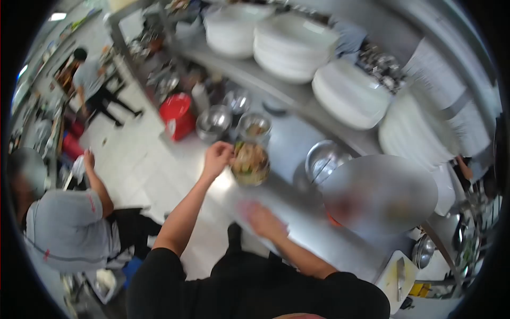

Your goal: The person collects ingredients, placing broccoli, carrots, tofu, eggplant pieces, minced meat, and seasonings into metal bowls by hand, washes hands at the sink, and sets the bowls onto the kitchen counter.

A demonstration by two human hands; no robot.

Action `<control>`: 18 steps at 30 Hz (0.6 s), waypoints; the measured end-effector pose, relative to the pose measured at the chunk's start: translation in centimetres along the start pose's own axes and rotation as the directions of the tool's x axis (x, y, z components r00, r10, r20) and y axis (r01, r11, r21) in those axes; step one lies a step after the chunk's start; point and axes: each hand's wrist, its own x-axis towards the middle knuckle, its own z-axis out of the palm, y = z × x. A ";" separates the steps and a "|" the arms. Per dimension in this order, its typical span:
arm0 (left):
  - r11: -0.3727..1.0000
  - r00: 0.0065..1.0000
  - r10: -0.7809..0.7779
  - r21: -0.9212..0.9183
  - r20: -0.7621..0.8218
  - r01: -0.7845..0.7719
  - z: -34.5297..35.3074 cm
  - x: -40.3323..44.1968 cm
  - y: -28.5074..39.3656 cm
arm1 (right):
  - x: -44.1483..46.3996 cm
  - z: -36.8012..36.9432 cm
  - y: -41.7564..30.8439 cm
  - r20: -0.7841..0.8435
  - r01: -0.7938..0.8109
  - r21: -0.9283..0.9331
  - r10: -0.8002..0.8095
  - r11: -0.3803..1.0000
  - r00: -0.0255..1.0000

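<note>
My left hand is at the left rim of a bowl of mixed food, its fingers closed on the bowl's edge. Lower down, near the front edge of the steel counter, my right hand presses on a pink cloth; motion blurs it. Just behind the food bowl stands a metal bowl with some brown contents.
Metal bowls and a red container stand at the back left. White dishes are stacked on the shelf above. A knife lies on a cutting board at right. Two people are at left.
</note>
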 end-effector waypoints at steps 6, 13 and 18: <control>0.461 0.925 0.190 0.862 -0.330 0.213 -7.3 15.5 -2.3 | -1.6 -2.2 -6.6 0.038 -0.270 0.108 0.268 0.957 0.963; 0.426 0.992 -0.086 0.897 -0.089 0.117 -14.2 22.5 -6.1 | -14.4 1.1 -3.8 -0.624 -0.813 0.166 0.698 0.558 0.352; 0.338 0.979 0.198 0.934 0.050 -0.116 -13.9 21.1 -3.2 | -14.7 -3.3 -5.6 -0.620 -0.820 0.350 0.768 0.453 0.160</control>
